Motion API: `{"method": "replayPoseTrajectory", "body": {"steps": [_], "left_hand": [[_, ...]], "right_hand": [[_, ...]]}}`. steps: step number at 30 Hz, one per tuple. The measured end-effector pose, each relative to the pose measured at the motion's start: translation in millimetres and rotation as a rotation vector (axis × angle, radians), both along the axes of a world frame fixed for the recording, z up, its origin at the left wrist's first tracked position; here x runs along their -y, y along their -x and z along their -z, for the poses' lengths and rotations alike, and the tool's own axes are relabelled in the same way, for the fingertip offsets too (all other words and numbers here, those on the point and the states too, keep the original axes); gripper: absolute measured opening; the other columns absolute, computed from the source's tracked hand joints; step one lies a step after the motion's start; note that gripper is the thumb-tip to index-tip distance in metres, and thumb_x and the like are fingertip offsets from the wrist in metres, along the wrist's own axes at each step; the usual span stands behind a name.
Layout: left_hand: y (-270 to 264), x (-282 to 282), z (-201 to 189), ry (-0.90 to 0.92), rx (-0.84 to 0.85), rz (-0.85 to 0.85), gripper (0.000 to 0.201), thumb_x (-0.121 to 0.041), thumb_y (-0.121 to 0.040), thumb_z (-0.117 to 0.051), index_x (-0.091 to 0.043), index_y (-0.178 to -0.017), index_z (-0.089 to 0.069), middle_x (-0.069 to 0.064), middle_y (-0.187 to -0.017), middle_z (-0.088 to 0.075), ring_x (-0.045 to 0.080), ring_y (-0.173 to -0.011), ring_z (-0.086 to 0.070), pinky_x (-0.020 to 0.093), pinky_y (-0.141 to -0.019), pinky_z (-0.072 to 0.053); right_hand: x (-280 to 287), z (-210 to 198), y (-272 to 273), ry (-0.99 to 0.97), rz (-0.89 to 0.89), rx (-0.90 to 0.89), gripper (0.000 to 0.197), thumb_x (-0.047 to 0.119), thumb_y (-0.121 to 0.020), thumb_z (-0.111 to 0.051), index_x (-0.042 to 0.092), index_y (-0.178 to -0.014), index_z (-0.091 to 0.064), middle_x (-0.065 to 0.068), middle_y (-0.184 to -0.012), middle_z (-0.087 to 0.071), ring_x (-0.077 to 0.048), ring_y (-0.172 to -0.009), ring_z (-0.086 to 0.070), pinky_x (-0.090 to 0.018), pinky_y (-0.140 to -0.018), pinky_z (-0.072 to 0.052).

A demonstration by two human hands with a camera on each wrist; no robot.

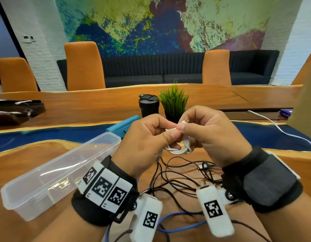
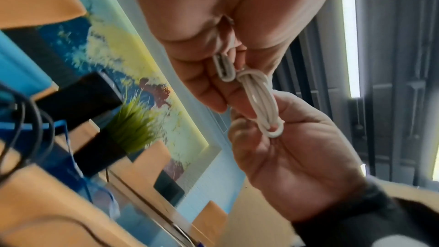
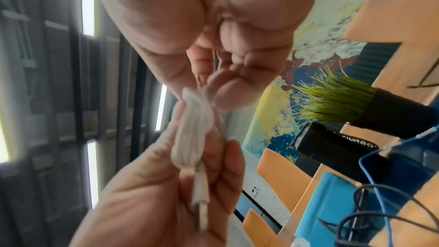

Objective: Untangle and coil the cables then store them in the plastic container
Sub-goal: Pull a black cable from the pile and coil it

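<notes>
Head view: both hands (image 1: 175, 137) pinch the coiled white cable (image 1: 179, 149) above tangled black cables (image 1: 177, 180).

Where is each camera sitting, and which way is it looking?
Head: worn on the head, looks forward and down at the table; shows both hands, left hand and right hand, and the plastic container.
Left wrist: looks along the left palm at the white cable and the right hand.
Right wrist: looks along the right palm at the same coil and the left hand.
Shared: all three show the white cable and the potted plant.
</notes>
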State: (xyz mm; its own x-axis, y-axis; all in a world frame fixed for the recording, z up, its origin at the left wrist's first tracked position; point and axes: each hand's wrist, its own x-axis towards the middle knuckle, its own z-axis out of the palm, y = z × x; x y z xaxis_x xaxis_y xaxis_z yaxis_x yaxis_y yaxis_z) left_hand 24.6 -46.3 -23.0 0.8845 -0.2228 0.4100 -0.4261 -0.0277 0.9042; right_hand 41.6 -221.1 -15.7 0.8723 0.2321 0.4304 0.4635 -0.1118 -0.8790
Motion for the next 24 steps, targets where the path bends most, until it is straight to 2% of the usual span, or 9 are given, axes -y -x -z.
{"method": "replayPoseTrajectory", "body": {"steps": [3,5,7,11,15,17,19,21,24], "left_hand": [[-2.1,-1.6,-0.8,-0.038,0.125,-0.081,0.008,-0.004,-0.092,-0.062,0.0,-0.098,-0.064,0.013,-0.081,-0.073,0.019,-0.069,-0.07,0.028,-0.064,-0.057],[-1.6,0.5,-2.0,-0.076,0.227,-0.141,0.005,-0.007,-0.095,-0.06,-0.005,-0.095,-0.065,0.01,-0.076,-0.071,0.014,-0.067,-0.068,0.024,-0.062,-0.054],[-0.4,2.8,-0.7,-0.177,0.32,-0.204,0.012,-0.013,-0.099,-0.056,-0.012,-0.091,-0.064,0.001,-0.071,-0.067,0.008,-0.064,-0.064,0.019,-0.06,-0.05],[1.2,5.7,3.5,-0.234,0.344,-0.235,0.016,-0.021,-0.1,-0.054,-0.019,-0.088,-0.063,-0.007,-0.069,-0.065,0.006,-0.065,-0.063,0.017,-0.057,-0.048],[5.7,10.4,-1.7,-0.195,0.231,-0.13,0.017,-0.025,-0.101,-0.054,-0.012,-0.105,-0.063,-0.007,-0.073,-0.07,0.005,-0.065,-0.065,0.024,-0.057,-0.052],[5.6,6.8,-7.1,-0.14,0.104,-0.061,0.033,-0.037,-0.096,-0.054,-0.015,-0.12,-0.058,-0.009,-0.084,-0.072,0.005,-0.071,-0.066,0.022,-0.06,-0.05],[1.7,-2.9,-11.2,-0.137,0.072,-0.089,0.045,-0.044,-0.089,-0.053,-0.021,-0.128,-0.053,-0.002,-0.106,-0.072,0.009,-0.09,-0.07,0.029,-0.072,-0.053],[-0.2,-13.9,-17.2,-0.138,0.098,-0.164,0.043,-0.042,-0.087,-0.056,-0.024,-0.125,-0.053,0.003,-0.112,-0.07,0.011,-0.094,-0.071,0.033,-0.077,-0.054],[-0.1,-26.5,-27.0,-0.079,0.093,-0.214,0.029,-0.037,-0.084,-0.06,-0.028,-0.111,-0.058,0.005,-0.107,-0.073,0.014,-0.09,-0.072,0.029,-0.071,-0.052]], "right_hand": [[5.3,-6.9,3.6,0.035,-0.119,-0.097,0.023,0.018,-0.086,-0.065,0.006,-0.105,-0.063,-0.012,-0.079,-0.064,-0.019,-0.058,-0.057,-0.025,-0.045,-0.049],[6.9,-12.1,8.4,0.059,-0.146,-0.05,0.033,0.023,-0.081,-0.067,0.009,-0.111,-0.063,-0.013,-0.08,-0.065,-0.019,-0.059,-0.057,-0.026,-0.045,-0.049],[5.5,-14.1,13.0,0.082,-0.114,0.013,0.034,0.022,-0.08,-0.069,0.013,-0.113,-0.064,-0.014,-0.078,-0.065,-0.02,-0.059,-0.058,-0.029,-0.045,-0.049],[3.4,-15.7,18.2,0.128,-0.055,0.075,0.013,0.011,-0.086,-0.067,0.011,-0.099,-0.067,-0.017,-0.075,-0.067,-0.02,-0.056,-0.058,-0.03,-0.045,-0.049],[15.2,-29.0,21.6,0.19,0.004,0.066,0.007,0.007,-0.085,-0.069,0.003,-0.088,-0.065,-0.021,-0.068,-0.064,-0.016,-0.048,-0.054,-0.028,-0.042,-0.047],[30.9,-34.8,16.7,0.24,0.077,0.027,0.007,0.007,-0.085,-0.069,0.002,-0.087,-0.064,-0.022,-0.071,-0.064,-0.015,-0.048,-0.053,-0.027,-0.042,-0.046],[54.9,-34.7,3.4,0.327,0.207,-0.034,0.008,0.009,-0.085,-0.069,0.002,-0.088,-0.065,-0.021,-0.073,-0.065,-0.015,-0.051,-0.054,-0.027,-0.044,-0.047],[86.2,-26.7,-13.8,0.472,0.381,-0.117,0.007,0.01,-0.085,-0.071,0.005,-0.085,-0.066,-0.014,-0.07,-0.066,-0.016,-0.053,-0.057,-0.027,-0.046,-0.049],[129.6,-1.5,-35.2,0.746,0.54,-0.276,0.008,0.006,-0.084,-0.07,0.002,-0.079,-0.066,-0.017,-0.065,-0.067,-0.026,-0.054,-0.061,-0.036,-0.053,-0.056]]}}
